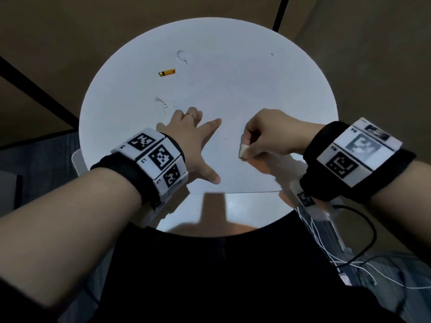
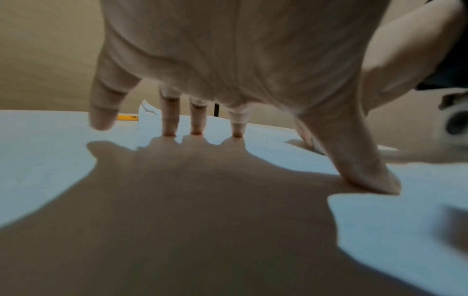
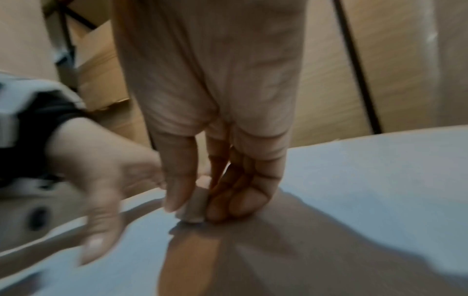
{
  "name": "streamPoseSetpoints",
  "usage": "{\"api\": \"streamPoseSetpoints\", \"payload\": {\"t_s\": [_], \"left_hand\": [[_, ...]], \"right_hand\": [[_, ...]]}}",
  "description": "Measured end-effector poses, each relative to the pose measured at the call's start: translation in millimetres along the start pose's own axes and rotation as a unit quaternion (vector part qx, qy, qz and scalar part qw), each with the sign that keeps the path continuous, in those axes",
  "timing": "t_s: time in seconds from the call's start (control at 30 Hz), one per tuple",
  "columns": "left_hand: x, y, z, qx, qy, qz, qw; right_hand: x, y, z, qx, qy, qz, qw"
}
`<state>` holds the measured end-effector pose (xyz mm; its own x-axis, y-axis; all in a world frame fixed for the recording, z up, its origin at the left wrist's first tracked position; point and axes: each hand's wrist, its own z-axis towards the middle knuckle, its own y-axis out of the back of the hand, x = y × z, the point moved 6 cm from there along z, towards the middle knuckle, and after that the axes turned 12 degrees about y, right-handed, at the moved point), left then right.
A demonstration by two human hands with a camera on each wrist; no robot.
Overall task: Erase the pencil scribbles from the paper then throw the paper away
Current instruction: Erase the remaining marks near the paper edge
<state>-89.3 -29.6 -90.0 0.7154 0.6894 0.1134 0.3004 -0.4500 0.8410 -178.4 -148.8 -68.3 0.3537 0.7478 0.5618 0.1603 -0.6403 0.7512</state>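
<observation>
Our left hand lies spread flat on the paper, pinning it near the front of the round white worktop, while our right hand pinches a small eraser against the sheet. The paper looks thin, light and easily creased, so we judge it needs pinning close beside the rubbing. A yellow pencil stub lies farther back; the room is dim.

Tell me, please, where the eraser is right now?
In the head view, the eraser is pinched in the right hand, its tip on the paper near the table's near edge.

White paper flat on table; white eraser on it.
</observation>
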Motion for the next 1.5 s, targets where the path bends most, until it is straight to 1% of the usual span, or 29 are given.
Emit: {"api": "streamPoseSetpoints", "payload": {"t_s": [0.1, 0.13, 0.17, 0.2, 0.27, 0.3, 0.33, 0.4, 0.43, 0.53, 0.57, 0.67, 0.7, 0.77, 0.8, 0.9, 0.93, 1.03, 1.07, 1.13, 1.17, 1.2, 1.27, 1.3, 1.4, 1.43, 1.5], "left_hand": [[-10.2, -4.1, -0.8, -0.008, 0.009, -0.008, 1.0], [-11.5, -4.8, -0.6, -0.011, 0.012, -0.01, 1.0], [-12.1, -5.1, -0.2, -0.013, 0.015, -0.011, 1.0], [-12.0, -5.3, 0.0, -0.014, 0.017, -0.01, 1.0], [-11.4, -5.1, 0.9, -0.016, 0.02, -0.006, 1.0], [-11.1, -4.9, 1.2, -0.017, 0.021, -0.005, 1.0], [-10.7, -4.5, 1.2, -0.018, 0.022, -0.005, 1.0], [-10.8, -4.0, 0.8, -0.02, 0.022, -0.007, 1.0], [-10.8, -3.9, 0.5, -0.02, 0.023, -0.007, 1.0], [-11.1, -4.4, 0.3, -0.019, 0.026, -0.007, 0.999], [-11.1, -4.4, 0.1, -0.018, 0.026, -0.008, 0.999], [-10.1, -3.4, -0.6, -0.018, 0.027, -0.011, 0.999], [-10.3, -3.4, -0.4, -0.018, 0.026, -0.012, 0.999], [-10.6, -3.3, 0.6, -0.02, 0.026, -0.011, 0.999], [-10.5, -3.7, 0.6, -0.019, 0.027, -0.01, 0.999], [-10.6, -3.5, -0.3, -0.016, 0.028, -0.013, 0.999], [-10.7, -3.5, -0.1, -0.017, 0.028, -0.014, 0.999], [-10.2, -3.8, 0.6, -0.022, 0.029, -0.011, 0.999], [-10.1, -3.6, 0.0, -0.022, 0.03, -0.01, 0.999], [-10.5, -3.0, -0.9, -0.021, 0.032, -0.009, 0.999], [-10.6, -2.6, -0.6, -0.022, 0.032, -0.01, 0.999], [-10.9, -2.7, -0.3, -0.022, 0.032, -0.01, 0.999], [-10.3, -2.9, 0.6, -0.023, 0.032, -0.009, 0.999], [-10.0, -3.4, 0.1, -0.022, 0.033, -0.008, 0.999], [-10.6, -2.8, -1.6, -0.023, 0.031, -0.007, 0.999], [-11.2, -2.6, -1.6, -0.024, 0.029, -0.007, 0.999], [-10.9, -2.2, -0.6, -0.026, 0.027, -0.005, 0.999]], "right_hand": [[17.9, -25.2, -5.1, 0.065, 0.054, -0.004, 0.996], [18.5, -27.8, -6.7, 0.088, 0.06, -0.007, 0.994], [16.5, -26.1, -6.6, 0.095, 0.058, -0.01, 0.994], [13.6, -21.0, -5.3, 0.083, 0.053, -0.012, 0.995], [8.8, -10.2, -2.3, 0.03, 0.041, -0.013, 0.999], [8.6, -9.3, -2.2, 0.019, 0.041, -0.01, 0.999], [9.9, -12.1, -3.1, 0.027, 0.046, -0.009, 0.999], [13.4, -20.6, -6.6, 0.072, 0.06, -0.019, 0.995], [13.5, -20.9, -7.1, 0.079, 0.061, -0.025, 0.995], [7.0, -9.5, -4.4, 0.032, 0.041, -0.013, 0.999], [6.4, -8.9, -4.1, 0.029, 0.04, -0.007, 0.999], [10.3, -17.9, -6.4, 0.079, 0.055, -0.013, 0.995], [10.0, -17.5, -6.9, 0.077, 0.053, -0.012, 0.996], [6.1, -11.3, -5.9, 0.043, 0.039, 0.005, 0.998], [5.7, -10.4, -5.5, 0.038, 0.038, 0.009, 0.999], [9.5, -16.4, -7.3, 0.08, 0.05, 0.005, 0.996], [9.0, -16.2, -7.3, 0.079, 0.047, 0.008, 0.996], [5.6, -9.8, -5.3, 0.029, 0.033, 0.025, 0.999], [5.9, -11.3, -5.3, 0.036, 0.035, 0.026, 0.998], [8.9, -18.1, -7.7, 0.082, 0.043, 0.024, 0.995], [9.1, -18.9, -8.1, 0.09, 0.042, 0.024, 0.995], [7.3, -16.8, -7.4, 0.076, 0.036, 0.028, 0.996], [3.4, -10.2, -5.2, 0.026, 0.027, 0.037, 0.999], [3.0, -10.6, -5.0, 0.022, 0.027, 0.039, 0.999], [2.8, -17.8, -7.4, 0.075, 0.031, 0.036, 0.996], [1.1, -16.1, -7.4, 0.066, 0.027, 0.041, 0.997], [-4.4, -8.3, -5.2, 0.002, 0.008, 0.07, 0.997]]}}
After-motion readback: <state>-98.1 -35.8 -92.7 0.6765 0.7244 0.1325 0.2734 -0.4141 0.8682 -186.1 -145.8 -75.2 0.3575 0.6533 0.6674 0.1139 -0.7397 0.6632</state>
